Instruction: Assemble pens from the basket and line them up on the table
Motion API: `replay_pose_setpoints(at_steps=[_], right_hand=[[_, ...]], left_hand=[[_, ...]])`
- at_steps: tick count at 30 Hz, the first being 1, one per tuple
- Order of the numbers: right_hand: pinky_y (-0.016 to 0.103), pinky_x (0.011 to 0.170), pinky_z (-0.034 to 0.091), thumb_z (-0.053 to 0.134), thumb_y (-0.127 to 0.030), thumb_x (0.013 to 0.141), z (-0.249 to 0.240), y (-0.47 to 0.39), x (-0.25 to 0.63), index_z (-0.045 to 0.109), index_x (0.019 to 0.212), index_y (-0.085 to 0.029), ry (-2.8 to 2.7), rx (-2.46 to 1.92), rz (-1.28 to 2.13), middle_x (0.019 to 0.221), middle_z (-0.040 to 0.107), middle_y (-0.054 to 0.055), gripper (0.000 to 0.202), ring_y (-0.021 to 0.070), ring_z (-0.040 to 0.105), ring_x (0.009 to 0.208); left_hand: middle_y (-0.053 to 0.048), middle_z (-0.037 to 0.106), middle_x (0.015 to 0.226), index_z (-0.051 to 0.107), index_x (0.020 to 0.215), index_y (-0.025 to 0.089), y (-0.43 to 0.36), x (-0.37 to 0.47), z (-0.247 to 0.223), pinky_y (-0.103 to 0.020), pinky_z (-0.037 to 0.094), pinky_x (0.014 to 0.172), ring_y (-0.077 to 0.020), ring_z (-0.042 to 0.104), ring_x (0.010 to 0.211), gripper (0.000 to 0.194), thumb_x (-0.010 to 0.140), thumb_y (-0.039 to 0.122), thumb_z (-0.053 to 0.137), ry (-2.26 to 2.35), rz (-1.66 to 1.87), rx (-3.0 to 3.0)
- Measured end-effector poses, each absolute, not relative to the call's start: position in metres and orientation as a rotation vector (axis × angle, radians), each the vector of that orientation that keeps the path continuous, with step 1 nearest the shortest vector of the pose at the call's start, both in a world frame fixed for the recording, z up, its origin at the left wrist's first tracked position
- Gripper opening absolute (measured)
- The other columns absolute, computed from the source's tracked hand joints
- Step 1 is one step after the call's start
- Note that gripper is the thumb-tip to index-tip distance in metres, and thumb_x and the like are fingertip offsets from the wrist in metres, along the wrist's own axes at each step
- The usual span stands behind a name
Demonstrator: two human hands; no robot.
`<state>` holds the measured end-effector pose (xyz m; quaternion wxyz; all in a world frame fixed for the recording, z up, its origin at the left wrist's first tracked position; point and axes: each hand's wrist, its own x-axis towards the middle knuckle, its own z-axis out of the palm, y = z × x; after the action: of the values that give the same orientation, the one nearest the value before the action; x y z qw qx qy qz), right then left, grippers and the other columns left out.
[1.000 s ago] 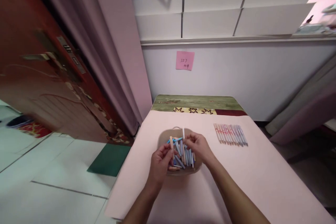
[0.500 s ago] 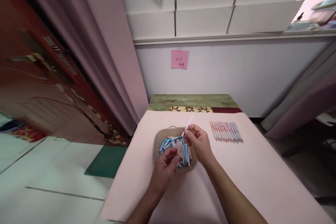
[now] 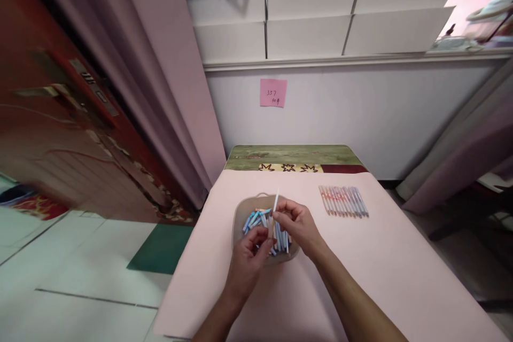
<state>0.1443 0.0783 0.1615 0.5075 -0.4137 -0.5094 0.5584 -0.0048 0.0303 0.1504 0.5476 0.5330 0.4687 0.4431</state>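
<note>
A: What is in the hands?
B: A slim peach tube (image 3: 271, 227) stands nearly upright above a container (image 3: 236, 224), pinched in the left hand (image 3: 249, 257). The right hand (image 3: 295, 224) grips a thin white stick (image 3: 276, 200) near its lower end. Whether stick and tube touch is too small to tell.
A: Why hold them there?
B: Presumably so anything dropped lands among the loose tubes (image 3: 251, 220) inside; the upright hold likely keeps both ends in sight.
A: And beyond?
B: Pens (image 3: 343, 202) lie side by side to the right, well apart, probably to stay separate from the loose pile. They share a pink-covered bench (image 3: 385, 246) with a green far edge. A pink note (image 3: 273, 93) marks the pale wall; at left, a red-brown door (image 3: 44, 128), purple curtain (image 3: 160, 91) and green mat (image 3: 160, 248) on tiles.
</note>
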Motion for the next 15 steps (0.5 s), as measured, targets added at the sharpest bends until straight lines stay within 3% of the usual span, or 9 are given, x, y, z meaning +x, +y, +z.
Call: replay_pose_setpoints(at_steps=[2, 7, 11, 15], right_hand=[[0.018, 0.043, 0.035, 0.070, -0.040, 0.072, 0.165, 0.077, 0.147, 0.065, 0.081, -0.015, -1.305, -1.005, 1.372, 0.052, 0.054, -0.005, 0.027, 0.0070, 0.045, 0.044], [0.018, 0.041, 0.037, 0.065, -0.046, 0.076, 0.164, 0.085, 0.174, 0.064, 0.106, -0.017, -1.226, -1.119, 1.170, 0.086, 0.069, 0.005, 0.042, 0.0098, 0.054, 0.053], [0.023, 0.044, 0.044, 0.060, -0.049, 0.079, 0.151, 0.092, 0.192, 0.066, 0.093, -0.016, -1.281, -1.405, 0.913, 0.077, 0.069, 0.005, 0.036, 0.0154, 0.061, 0.055], [0.027, 0.061, 0.047, 0.051, -0.042, 0.087, 0.140, 0.090, 0.190, 0.068, 0.088, -0.021, -1.611, -1.709, 0.588, 0.080, 0.071, 0.004, 0.027, 0.0183, 0.066, 0.067]], left_hand=[[-0.006, 0.071, 0.089, 0.066, 0.093, 0.018, 0.028, -0.009, 0.152, -0.029, 0.051, 0.071, -0.0187, 0.064, 0.080, 0.019, 0.081, 0.032, 0.064, 1.115, 1.076, 1.266], [-0.008, 0.071, 0.096, 0.062, 0.095, 0.018, 0.023, -0.031, 0.154, -0.032, 0.053, 0.069, -0.0192, 0.066, 0.076, 0.023, 0.079, 0.034, 0.066, 1.152, 1.229, 1.076], [-0.007, 0.072, 0.098, 0.058, 0.105, 0.019, 0.019, -0.048, 0.155, -0.032, 0.052, 0.076, -0.0184, 0.067, 0.078, 0.029, 0.081, 0.034, 0.064, 1.217, 1.323, 1.052], [-0.008, 0.071, 0.101, 0.059, 0.103, 0.019, 0.016, -0.050, 0.151, -0.034, 0.052, 0.079, -0.0202, 0.067, 0.083, 0.026, 0.081, 0.032, 0.065, 1.153, 1.302, 1.040]])
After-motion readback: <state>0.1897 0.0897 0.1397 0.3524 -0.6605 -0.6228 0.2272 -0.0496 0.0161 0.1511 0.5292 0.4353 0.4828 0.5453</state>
